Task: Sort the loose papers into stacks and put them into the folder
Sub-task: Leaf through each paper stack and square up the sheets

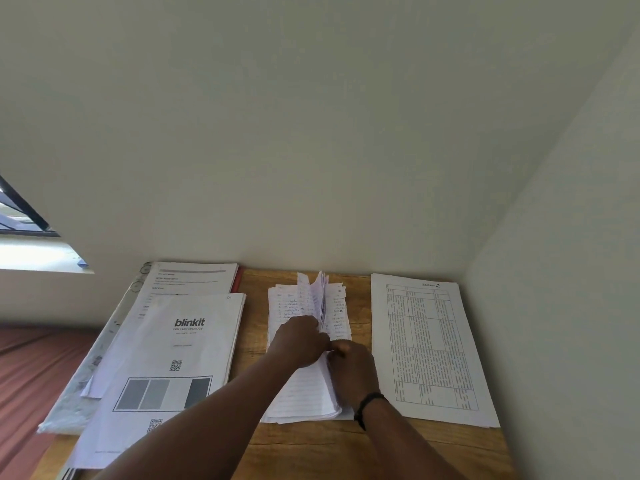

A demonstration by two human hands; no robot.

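Wooden table (356, 445), three paper lots. Left: printed stack (166, 358) over a folder (104, 344). Centre: handwritten pile (304, 393), long axis running away toward the wall (311, 133); some sheets stand fanned upright. Right: table sheets (429, 348). Left hand (301, 341) and right hand (353, 368), fingers curled, pinch the centre pile's sheets, covering its middle.

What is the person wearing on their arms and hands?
Both forearms are bare, with no sleeves showing. The right wrist has a thin black band around it. The left hand and right hand wear no gloves, and I see no rings.
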